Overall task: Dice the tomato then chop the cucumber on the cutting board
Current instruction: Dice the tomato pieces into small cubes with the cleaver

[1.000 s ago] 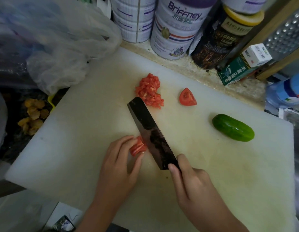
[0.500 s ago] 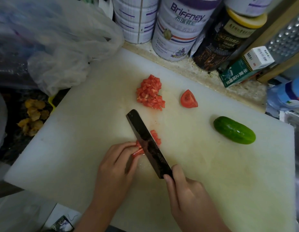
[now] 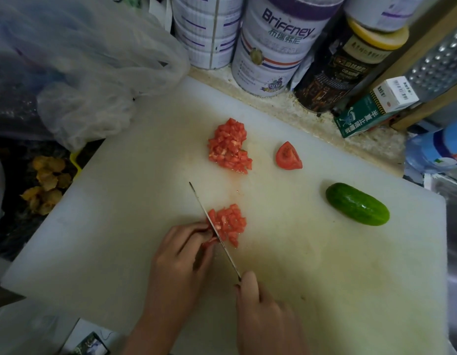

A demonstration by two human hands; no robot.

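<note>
On the white cutting board [image 3: 125, 226], my right hand [image 3: 266, 316] grips a knife [image 3: 214, 230], blade on edge and upright, cutting down beside freshly diced tomato bits [image 3: 230, 222]. My left hand [image 3: 181, 260] pinches the last sliver of tomato [image 3: 208, 242] against the blade's left side. A larger pile of diced tomato [image 3: 228, 147] lies further back, with an uncut tomato wedge [image 3: 287, 157] to its right. The whole green cucumber [image 3: 356, 204] rests at the board's right.
Tins [image 3: 276, 44], a dark jar [image 3: 350, 62] and a green-white box [image 3: 371, 107] line the back edge. A crumpled plastic bag [image 3: 89, 62] overlaps the board's left corner. A metal grater [image 3: 440, 60] leans at far right, above a blue-white container [image 3: 437, 149].
The knife has turned from flat-faced to edge-down and shifted left through the tomato piece. More diced bits now lie to the blade's right. My left hand's fingers drew back slightly.
</note>
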